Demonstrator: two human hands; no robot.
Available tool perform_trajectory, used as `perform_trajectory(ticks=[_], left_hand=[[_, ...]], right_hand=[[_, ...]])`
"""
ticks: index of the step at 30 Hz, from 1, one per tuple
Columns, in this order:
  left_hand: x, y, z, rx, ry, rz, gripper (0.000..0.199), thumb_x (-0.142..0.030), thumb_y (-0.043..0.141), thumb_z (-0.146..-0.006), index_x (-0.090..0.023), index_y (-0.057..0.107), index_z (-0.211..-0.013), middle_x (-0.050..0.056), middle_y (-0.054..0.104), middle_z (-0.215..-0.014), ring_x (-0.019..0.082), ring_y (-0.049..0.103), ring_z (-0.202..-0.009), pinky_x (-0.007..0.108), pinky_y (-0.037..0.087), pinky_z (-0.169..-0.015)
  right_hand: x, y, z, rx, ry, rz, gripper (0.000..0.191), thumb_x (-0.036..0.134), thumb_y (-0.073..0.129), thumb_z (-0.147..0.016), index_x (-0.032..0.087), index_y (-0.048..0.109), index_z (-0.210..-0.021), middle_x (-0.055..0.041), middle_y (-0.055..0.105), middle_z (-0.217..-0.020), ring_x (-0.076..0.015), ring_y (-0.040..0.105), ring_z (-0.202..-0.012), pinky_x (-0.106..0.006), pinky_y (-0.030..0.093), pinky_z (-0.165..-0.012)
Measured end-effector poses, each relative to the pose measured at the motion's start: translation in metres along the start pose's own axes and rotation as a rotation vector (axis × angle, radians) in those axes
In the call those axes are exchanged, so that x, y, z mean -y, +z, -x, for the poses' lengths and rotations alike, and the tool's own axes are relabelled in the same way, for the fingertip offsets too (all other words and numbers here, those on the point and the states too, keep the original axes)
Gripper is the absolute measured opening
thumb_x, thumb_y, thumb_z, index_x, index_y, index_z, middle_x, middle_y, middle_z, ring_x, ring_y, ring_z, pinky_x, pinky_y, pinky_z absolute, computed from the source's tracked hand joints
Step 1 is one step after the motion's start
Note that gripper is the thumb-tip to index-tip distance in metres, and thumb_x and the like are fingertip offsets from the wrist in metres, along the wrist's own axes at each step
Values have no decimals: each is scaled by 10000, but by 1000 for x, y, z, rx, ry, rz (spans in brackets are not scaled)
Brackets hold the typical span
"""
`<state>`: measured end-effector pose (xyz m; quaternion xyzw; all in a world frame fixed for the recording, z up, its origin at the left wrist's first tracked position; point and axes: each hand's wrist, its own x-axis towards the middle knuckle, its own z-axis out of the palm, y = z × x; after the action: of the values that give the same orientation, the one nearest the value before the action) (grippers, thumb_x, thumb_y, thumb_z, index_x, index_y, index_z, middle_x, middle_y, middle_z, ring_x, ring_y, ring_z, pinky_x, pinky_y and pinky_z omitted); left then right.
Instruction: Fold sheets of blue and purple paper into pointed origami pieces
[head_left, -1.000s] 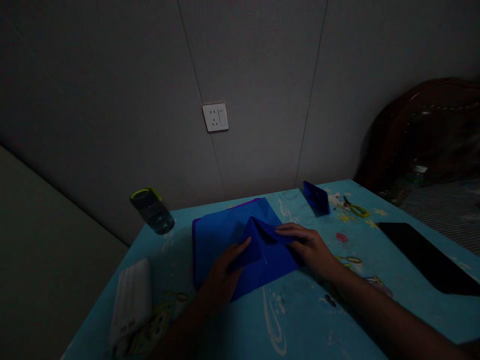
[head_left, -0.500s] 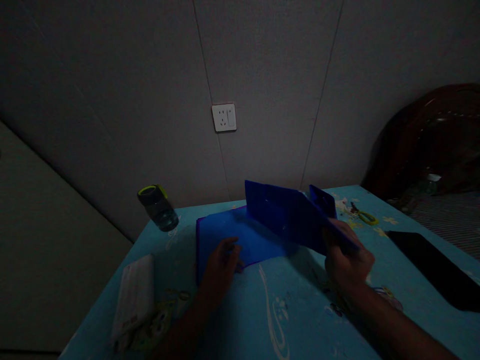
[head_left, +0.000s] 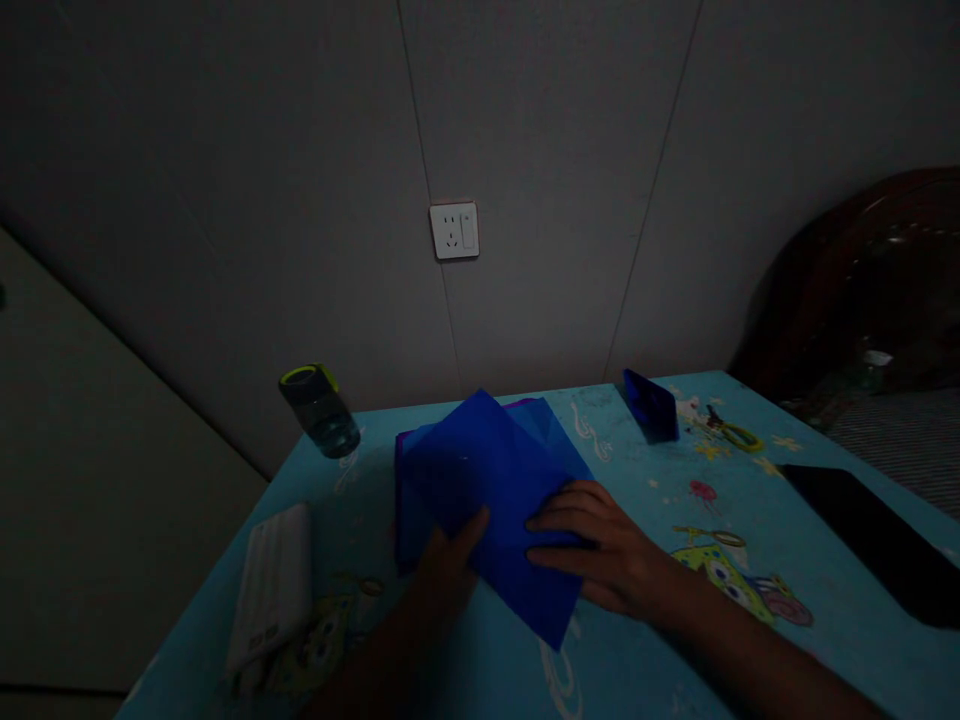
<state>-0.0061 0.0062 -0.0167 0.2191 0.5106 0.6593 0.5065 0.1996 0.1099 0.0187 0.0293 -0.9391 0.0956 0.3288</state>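
A blue sheet of paper (head_left: 480, 470) is tilted cornerwise over a stack of blue sheets (head_left: 551, 425) on the table. My left hand (head_left: 450, 560) is closed on its lower left edge, thumb on top and the other fingers hidden beneath. My right hand (head_left: 600, 545) grips the right edge, with slightly spread fingers across the upper face; its thumb seems to go under the sheet. A folded blue paper piece (head_left: 651, 405) stands at the back right, apart from both hands.
A tilted water bottle (head_left: 321, 410) and a white package (head_left: 270, 585) are on the left. Yellow-handled pliers (head_left: 735, 433) and a black flat object (head_left: 870, 535) lie on the right. The table (head_left: 637, 660) has a blue patterned cover and meets the wall behind.
The blue sheet has moved left and down from the right side, and now lies flatter above the stack. My left hand has taken hold of it. My right hand has moved left with it.
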Motion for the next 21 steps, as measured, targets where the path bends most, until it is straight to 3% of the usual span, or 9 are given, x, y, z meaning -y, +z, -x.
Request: perform_trajectory(ticks=[5,9,12,15,18,21], left_hand=[[3,6,-4,23,20,-2,525,-422,746,-707,-232,640,-1184,96,678,-1202,340,593,-1178,458,545,-933],[2,11,-3,189,-18,26,561,-501,739,-696,-183,654,-1150,135,693,-1161,394,625,-1099,542,583,-803],[1,7,-2,325,-32,0,566,-550,700,-725,-182,653,-1153,138,701,-1149,384,628,-1094,533,569,-824],[-1,0,2,372,28,-205,486,-564,659,-761,-217,678,-1101,104,742,-1050,351,649,-1053,503,533,-892],[-7,0,9,363,154,-492,384,-533,663,-770,-224,713,-992,81,758,-967,323,657,-1014,463,491,-949],[-16,11,11,234,207,-592,370,-525,622,-797,-191,717,-923,98,748,-948,314,658,-980,458,477,-957]], right_hand=[[2,-1,-4,-112,161,-37,179,274,517,-953,195,643,-1051,-83,692,-1012,-220,610,-969,-414,428,-863],[4,7,-5,-241,431,-45,100,266,587,-906,198,643,-859,-26,681,-773,-177,612,-728,-332,435,-720],[7,11,-8,-234,635,-68,201,341,580,-898,199,641,-769,-16,653,-682,-177,591,-654,-308,435,-651],[11,13,-10,-172,789,-101,269,397,561,-892,193,655,-745,-9,615,-630,-175,560,-619,-291,420,-595],[12,17,-11,-139,841,-161,310,410,552,-889,189,626,-685,20,542,-567,-149,514,-567,-270,395,-563],[12,22,-10,-109,867,-260,354,418,551,-889,186,569,-622,43,485,-532,-121,473,-515,-244,360,-512]])
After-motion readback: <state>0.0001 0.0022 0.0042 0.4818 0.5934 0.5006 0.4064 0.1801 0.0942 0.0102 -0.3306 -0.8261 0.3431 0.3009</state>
